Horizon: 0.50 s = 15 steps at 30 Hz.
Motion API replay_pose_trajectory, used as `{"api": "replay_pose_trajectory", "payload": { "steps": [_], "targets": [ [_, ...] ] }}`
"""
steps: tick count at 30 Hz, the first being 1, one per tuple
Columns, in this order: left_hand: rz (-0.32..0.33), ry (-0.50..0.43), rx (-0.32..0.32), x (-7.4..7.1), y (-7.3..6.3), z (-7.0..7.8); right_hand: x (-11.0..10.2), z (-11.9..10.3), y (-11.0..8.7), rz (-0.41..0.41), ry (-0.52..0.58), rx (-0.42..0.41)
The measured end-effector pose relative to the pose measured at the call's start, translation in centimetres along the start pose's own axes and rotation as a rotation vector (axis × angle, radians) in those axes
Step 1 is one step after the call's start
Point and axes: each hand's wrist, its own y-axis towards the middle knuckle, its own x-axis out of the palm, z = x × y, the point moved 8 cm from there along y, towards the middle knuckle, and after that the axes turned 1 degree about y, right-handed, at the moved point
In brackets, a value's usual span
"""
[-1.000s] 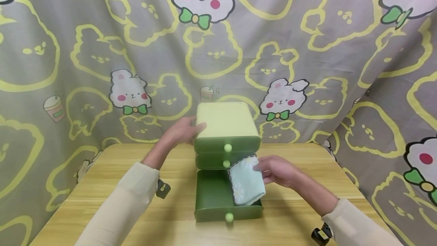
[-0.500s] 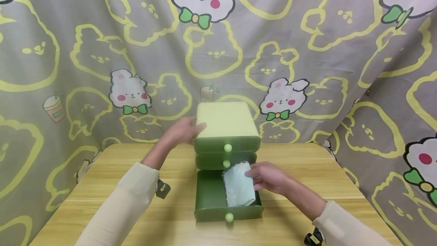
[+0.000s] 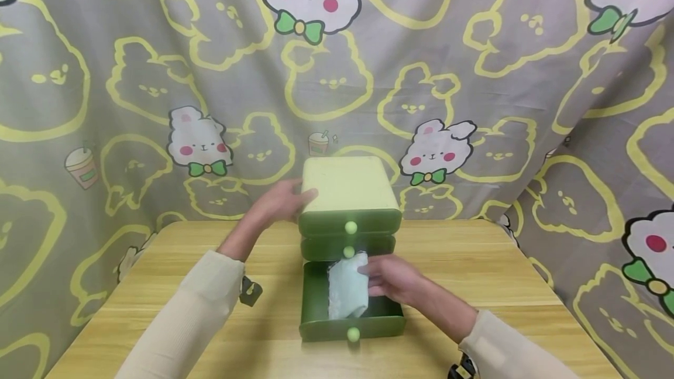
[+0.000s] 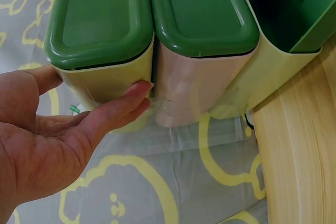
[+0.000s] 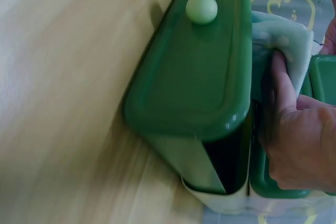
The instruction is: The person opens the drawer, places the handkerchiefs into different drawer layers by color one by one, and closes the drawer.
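Observation:
A small three-drawer cabinet with a pale yellow top and green drawer fronts stands on the table. Its bottom drawer is pulled out; the two above are closed. My left hand rests on the cabinet's left side, thumb over the top edge, and in the left wrist view its straight fingers lie along the side wall. With the right hand I pinch a folded light-blue towel by its right edge. The towel hangs upright over the drawer, its lower end behind the drawer front.
The wooden table extends to both sides of the cabinet. Behind and at the right hangs a grey curtain with yellow cartoon outlines. Round pale-green knobs stick out from the drawer fronts.
My right hand has moved left with the towel, carrying it from the drawer's right side toward its middle. The left hand stays on the cabinet.

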Motion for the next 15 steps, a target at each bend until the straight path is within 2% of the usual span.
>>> {"api": "replay_pose_trajectory", "payload": {
  "steps": [8, 15],
  "targets": [
    [0.003, 0.003, 0.005, 0.0, -0.1, 0.1, 0.9, 0.8, 0.7, 0.041, 0.216, 0.002],
    [0.008, 0.002, 0.007, 0.0, 0.1, -0.1, 1.8, 1.4, 1.1, 0.047, 0.269, 0.004]
  ]
}}
